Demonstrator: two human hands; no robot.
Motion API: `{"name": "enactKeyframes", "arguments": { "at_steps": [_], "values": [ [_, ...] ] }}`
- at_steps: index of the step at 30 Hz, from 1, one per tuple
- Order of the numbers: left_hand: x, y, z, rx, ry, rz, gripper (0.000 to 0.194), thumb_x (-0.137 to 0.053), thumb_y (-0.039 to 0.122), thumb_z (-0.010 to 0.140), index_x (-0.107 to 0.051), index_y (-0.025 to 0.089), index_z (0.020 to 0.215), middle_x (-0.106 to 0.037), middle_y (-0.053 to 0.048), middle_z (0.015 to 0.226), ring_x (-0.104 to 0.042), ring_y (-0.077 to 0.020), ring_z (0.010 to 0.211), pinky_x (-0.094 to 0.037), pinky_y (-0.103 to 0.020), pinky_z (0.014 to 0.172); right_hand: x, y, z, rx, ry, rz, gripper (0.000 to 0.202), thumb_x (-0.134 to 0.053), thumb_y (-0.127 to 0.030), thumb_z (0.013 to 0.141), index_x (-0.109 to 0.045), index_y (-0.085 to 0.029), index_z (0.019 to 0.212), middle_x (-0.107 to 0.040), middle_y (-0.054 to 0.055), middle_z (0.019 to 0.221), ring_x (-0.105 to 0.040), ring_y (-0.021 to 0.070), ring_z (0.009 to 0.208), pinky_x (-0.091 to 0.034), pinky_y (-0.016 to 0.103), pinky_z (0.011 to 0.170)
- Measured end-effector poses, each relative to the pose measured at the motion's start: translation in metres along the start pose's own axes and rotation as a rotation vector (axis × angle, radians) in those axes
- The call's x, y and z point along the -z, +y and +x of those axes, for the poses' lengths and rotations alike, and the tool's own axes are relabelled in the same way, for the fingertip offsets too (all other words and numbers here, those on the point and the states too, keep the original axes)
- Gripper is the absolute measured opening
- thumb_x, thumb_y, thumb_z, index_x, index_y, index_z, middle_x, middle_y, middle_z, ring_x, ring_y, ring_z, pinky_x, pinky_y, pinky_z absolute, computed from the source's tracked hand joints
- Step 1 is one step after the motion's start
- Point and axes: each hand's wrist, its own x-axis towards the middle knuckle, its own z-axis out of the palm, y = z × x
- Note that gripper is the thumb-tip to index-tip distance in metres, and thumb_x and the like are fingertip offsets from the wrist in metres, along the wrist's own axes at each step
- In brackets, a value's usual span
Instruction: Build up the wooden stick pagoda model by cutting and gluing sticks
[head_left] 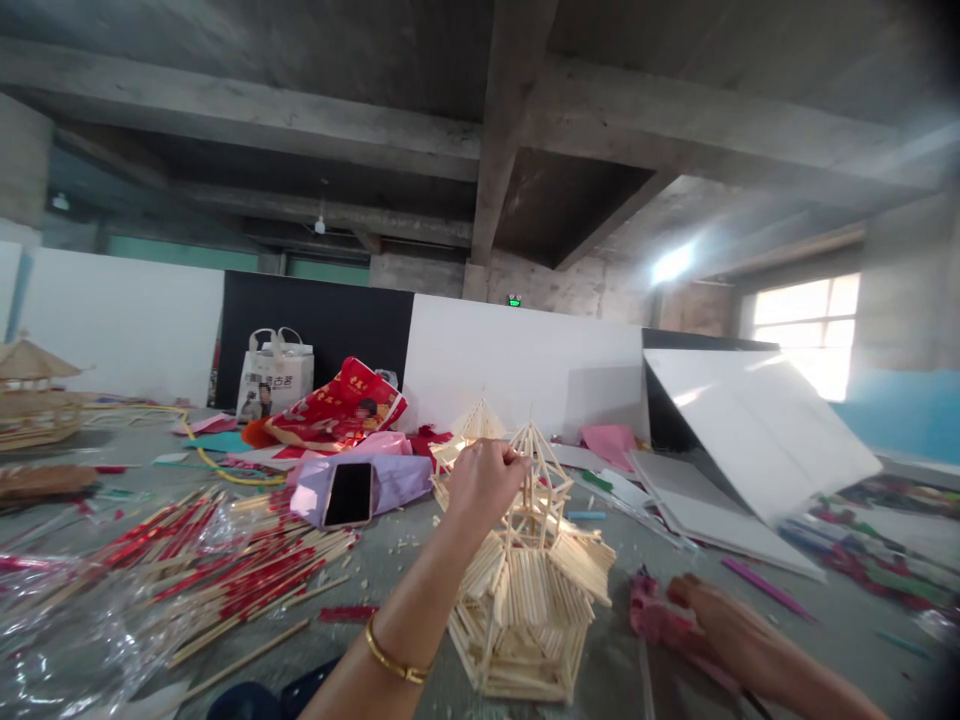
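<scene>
A pagoda-like model of thin wooden sticks [536, 590] stands upright on the table in front of me. It has slatted lower roofs and an open pointed frame on top. My left hand [487, 480] reaches over it, fingers pinched together beside the upper frame. Whatever sits between those fingertips is too small to make out. At the right, my right hand [716, 625] is closed round a pink glue gun [660, 612] held low by the table, its nozzle end pointing left. Behind my left hand, another pointed stick roof [480, 418] shows partly.
Red-wrapped sticks [255, 560] and clear plastic [97, 640] spread over the left. A phone [349, 494] lies on purple paper [405, 487]. Beyond are a red bag [345, 405], a white tote [276, 380] and a wooden pavilion [34, 395]. White boards [757, 425] lean at right.
</scene>
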Motion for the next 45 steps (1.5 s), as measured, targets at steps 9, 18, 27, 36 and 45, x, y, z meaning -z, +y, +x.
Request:
{"name": "enactKeyframes", "arguments": {
  "at_steps": [9, 18, 27, 36, 45],
  "values": [
    [0.000, 0.002, -0.001, -0.006, -0.010, 0.005, 0.025, -0.055, 0.037, 0.070, -0.061, 0.018, 0.055, -0.058, 0.001, 0.052, -0.052, -0.0116, 0.057, -0.025, -0.022, 0.052, 0.068, -0.093, 0.035, 0.092, 0.113, 0.005, 0.022, -0.051, -0.040, 0.079, -0.056, -0.022, 0.092, -0.059, 0.002, 0.081, -0.058, 0.0175, 0.072, -0.046, 0.032, 0.064],
    [0.000, 0.002, -0.002, -0.022, -0.006, 0.019, 0.026, -0.054, 0.036, 0.070, -0.060, 0.017, 0.053, -0.053, 0.001, 0.048, -0.047, -0.0099, 0.052, -0.022, -0.022, 0.050, 0.071, -0.172, 0.067, 0.351, 0.277, -0.047, 0.020, -0.056, -0.026, 0.080, -0.049, -0.019, 0.097, -0.055, 0.005, 0.093, -0.051, 0.0215, 0.088, -0.042, 0.038, 0.076],
    [0.001, 0.003, -0.004, 0.001, -0.002, 0.016, 0.024, -0.055, 0.037, 0.069, -0.063, 0.019, 0.056, -0.059, 0.000, 0.052, -0.051, -0.0115, 0.055, -0.023, -0.023, 0.051, 0.053, -0.183, 0.082, 0.330, 0.303, -0.114, 0.015, -0.056, -0.028, 0.079, -0.048, -0.017, 0.086, -0.051, 0.005, 0.085, -0.049, 0.0211, 0.079, -0.040, 0.034, 0.067],
    [0.001, 0.003, -0.004, 0.002, -0.016, 0.031, 0.023, -0.054, 0.036, 0.071, -0.068, 0.019, 0.064, -0.063, -0.002, 0.057, -0.054, -0.0127, 0.058, -0.026, -0.023, 0.051, 0.055, -0.185, 0.084, 0.371, 0.336, -0.117, 0.013, -0.053, -0.027, 0.080, -0.048, -0.018, 0.089, -0.051, 0.005, 0.084, -0.049, 0.0201, 0.077, -0.039, 0.032, 0.066],
    [0.000, 0.003, -0.004, -0.028, -0.005, 0.060, 0.025, -0.051, 0.034, 0.072, -0.066, 0.018, 0.060, -0.061, -0.002, 0.054, -0.052, -0.0120, 0.055, -0.024, -0.023, 0.049, 0.056, -0.185, 0.083, 0.356, 0.293, -0.131, 0.013, -0.053, -0.027, 0.080, -0.047, -0.018, 0.088, -0.051, 0.004, 0.084, -0.048, 0.0200, 0.077, -0.038, 0.032, 0.067]
  ]
}}
